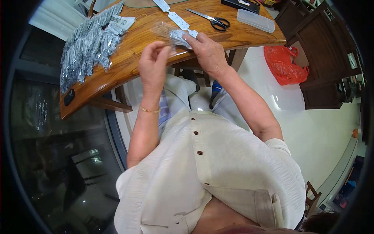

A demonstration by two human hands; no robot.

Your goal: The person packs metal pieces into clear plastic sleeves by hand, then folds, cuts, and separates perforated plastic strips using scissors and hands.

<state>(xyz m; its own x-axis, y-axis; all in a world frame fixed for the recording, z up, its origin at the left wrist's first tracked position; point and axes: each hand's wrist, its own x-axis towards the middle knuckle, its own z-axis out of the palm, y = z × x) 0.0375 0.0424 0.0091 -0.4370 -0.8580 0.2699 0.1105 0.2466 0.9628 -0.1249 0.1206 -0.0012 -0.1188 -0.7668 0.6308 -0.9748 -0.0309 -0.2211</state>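
Near the front edge of the wooden table (132,70), my right hand (209,54) pinches the right end of a small clear plastic packet (177,38) with pale, shiny contents. My left hand (154,60) is at the packet's left side, its fingers curled and slightly blurred; whether they grip the plastic is too unclear to tell. A white perforated strip (177,20) runs from the table's far side to just above my right hand. Black-handled scissors (219,24) lie to the right of the strip, blades pointing to the upper left.
Many silvery packets (87,48) are heaped on the table's left part. A small black object (69,97) sits at the left corner. A clear plastic box (255,20) and a black case (240,4) lie at the right. On the floor is a red bag (284,65).
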